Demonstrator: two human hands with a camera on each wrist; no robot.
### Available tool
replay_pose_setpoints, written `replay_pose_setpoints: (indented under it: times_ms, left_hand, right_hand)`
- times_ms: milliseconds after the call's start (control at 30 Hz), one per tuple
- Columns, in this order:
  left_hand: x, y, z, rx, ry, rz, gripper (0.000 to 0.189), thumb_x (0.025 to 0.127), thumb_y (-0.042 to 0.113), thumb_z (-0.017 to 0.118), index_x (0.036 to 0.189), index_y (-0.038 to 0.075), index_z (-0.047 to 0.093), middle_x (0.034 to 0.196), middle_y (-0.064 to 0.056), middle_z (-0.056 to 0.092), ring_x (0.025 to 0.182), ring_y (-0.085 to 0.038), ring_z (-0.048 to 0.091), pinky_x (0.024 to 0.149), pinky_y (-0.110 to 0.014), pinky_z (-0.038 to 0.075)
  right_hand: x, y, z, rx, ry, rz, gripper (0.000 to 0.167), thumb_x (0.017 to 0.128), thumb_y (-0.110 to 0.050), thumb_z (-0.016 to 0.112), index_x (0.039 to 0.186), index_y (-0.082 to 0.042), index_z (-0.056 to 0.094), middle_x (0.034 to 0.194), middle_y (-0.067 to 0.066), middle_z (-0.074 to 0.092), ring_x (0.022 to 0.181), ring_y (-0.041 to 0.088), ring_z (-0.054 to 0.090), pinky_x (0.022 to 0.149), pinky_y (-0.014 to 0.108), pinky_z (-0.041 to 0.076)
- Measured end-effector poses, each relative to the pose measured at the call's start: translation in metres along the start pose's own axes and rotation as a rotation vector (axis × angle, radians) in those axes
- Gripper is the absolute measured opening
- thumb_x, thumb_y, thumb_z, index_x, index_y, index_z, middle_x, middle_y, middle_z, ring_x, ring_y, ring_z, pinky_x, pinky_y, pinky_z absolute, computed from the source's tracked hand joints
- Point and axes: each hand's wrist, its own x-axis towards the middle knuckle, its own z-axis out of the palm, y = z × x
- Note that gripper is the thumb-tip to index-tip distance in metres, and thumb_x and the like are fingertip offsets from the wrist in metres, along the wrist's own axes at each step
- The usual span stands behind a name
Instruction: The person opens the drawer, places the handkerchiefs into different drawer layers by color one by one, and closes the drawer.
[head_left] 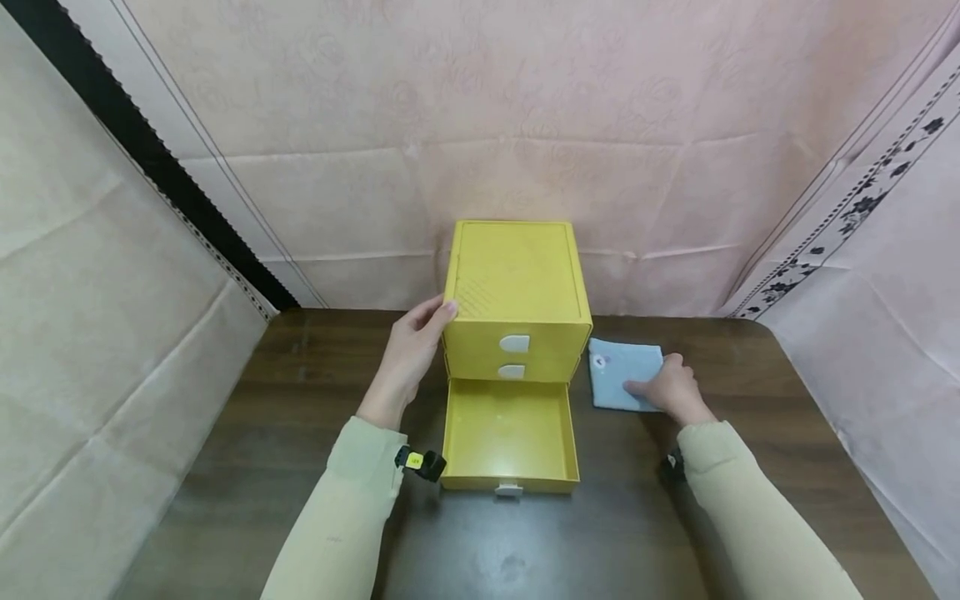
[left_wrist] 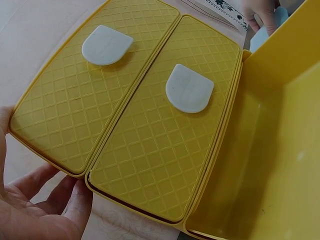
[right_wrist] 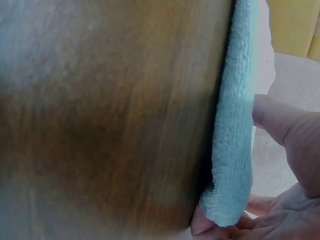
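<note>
A yellow drawer cabinet [head_left: 517, 350] stands at the table's far side. Its two upper drawers are pushed in, and its bottom drawer [head_left: 510, 429] is pulled out and bare inside. My left hand [head_left: 411, 350] rests against the cabinet's left side near the top front corner, thumb by the top edge, fingertips [left_wrist: 80, 200] at the side wall. To the right of the cabinet lies a folded light-blue towel [head_left: 622, 375] with a small white mark. My right hand [head_left: 671, 387] pinches its right edge, thumb on top and fingers underneath.
The dark wooden table [head_left: 300, 492] runs around the cabinet. Pale cloth [head_left: 525, 150] hangs behind the cabinet, and more cloth [head_left: 90, 333] closes off the left side. A white drawer pull [head_left: 508, 490] sticks out from the bottom drawer toward me.
</note>
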Motion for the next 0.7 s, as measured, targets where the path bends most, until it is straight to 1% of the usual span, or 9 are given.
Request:
replay_pose_setpoints:
  times_ms: [100, 200, 400, 567, 700]
  left_hand:
    - [-0.001, -0.001, 0.000, 0.003, 0.005, -0.013, 0.067, 0.079, 0.069, 0.063, 0.135, 0.032, 0.056, 0.134, 0.007, 0.053, 0.123, -0.014, 0.048, 0.106, -0.042, 0.036]
    - [-0.002, -0.002, -0.001, 0.006, 0.007, -0.020, 0.066, 0.080, 0.069, 0.063, 0.134, 0.032, 0.056, 0.134, 0.007, 0.053, 0.123, -0.014, 0.048, 0.106, -0.042, 0.036]
    - [-0.002, 0.001, -0.001, 0.005, 0.009, 0.010, 0.066, 0.081, 0.067, 0.062, 0.135, 0.030, 0.056, 0.134, 0.006, 0.053, 0.123, -0.015, 0.048, 0.107, -0.043, 0.035]
    - [-0.001, 0.004, 0.000, -0.001, 0.012, 0.010, 0.068, 0.081, 0.068, 0.063, 0.135, 0.029, 0.056, 0.134, 0.005, 0.053, 0.123, -0.016, 0.048, 0.107, -0.044, 0.035]
    - [-0.002, 0.002, 0.000, -0.005, 0.005, -0.004, 0.067, 0.080, 0.069, 0.063, 0.135, 0.030, 0.056, 0.134, 0.007, 0.053, 0.125, -0.014, 0.046, 0.107, -0.043, 0.034]
  right_hand:
    - [-0.004, -0.001, 0.001, 0.014, -0.053, 0.017, 0.103, 0.083, -0.041, 0.075, 0.137, 0.020, 0.011, 0.125, 0.042, 0.035, 0.110, 0.048, 0.042, 0.095, 0.062, 0.039]
    - [-0.007, -0.001, 0.003, 0.033, -0.079, 0.018, 0.106, 0.084, -0.039, 0.074, 0.138, 0.020, 0.004, 0.128, 0.042, 0.033, 0.114, 0.047, 0.041, 0.098, 0.061, 0.038]
    - [-0.009, -0.005, 0.005, 0.071, -0.049, 0.017, 0.104, 0.085, -0.033, 0.075, 0.140, 0.017, 0.003, 0.130, 0.041, 0.034, 0.117, 0.048, 0.042, 0.098, 0.060, 0.038]
    - [-0.010, -0.007, 0.005, 0.081, -0.012, 0.001, 0.104, 0.084, -0.031, 0.077, 0.142, 0.017, 0.004, 0.132, 0.042, 0.035, 0.118, 0.048, 0.042, 0.098, 0.061, 0.038]
    - [-0.013, -0.006, 0.004, 0.098, 0.018, -0.001, 0.104, 0.084, -0.030, 0.076, 0.144, 0.015, 0.003, 0.134, 0.040, 0.035, 0.119, 0.048, 0.042, 0.099, 0.061, 0.038]
